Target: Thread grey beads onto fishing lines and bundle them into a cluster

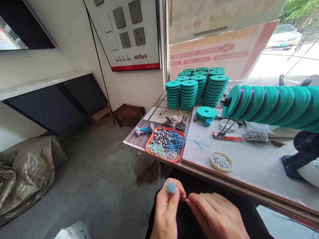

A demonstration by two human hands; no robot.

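Low in front of the table edge, over my lap, my left hand (166, 207) is closed around a tight light-blue bundle (170, 188). Only its round end of many fine tips shows between thumb and curled forefinger. My right hand (216, 212) is closed beside it, thumb and fingers pinched near the left fingertips; whatever it pinches is too small to make out. Above both hands, an orange tray (159, 158) holds grey weights, blue ribbed pieces, small yellow-green pieces and silvery beads. Several thin blue sticks (200, 144) lie loose on the white board.
Stacks of green foam spools (188, 96) stand at the back. A row of green spools (276, 104) reaches across from the right on a black stand. A dish of grey beads (221, 161), a red-and-white packet (228, 136) and a bead bag (256, 132) lie on the board.
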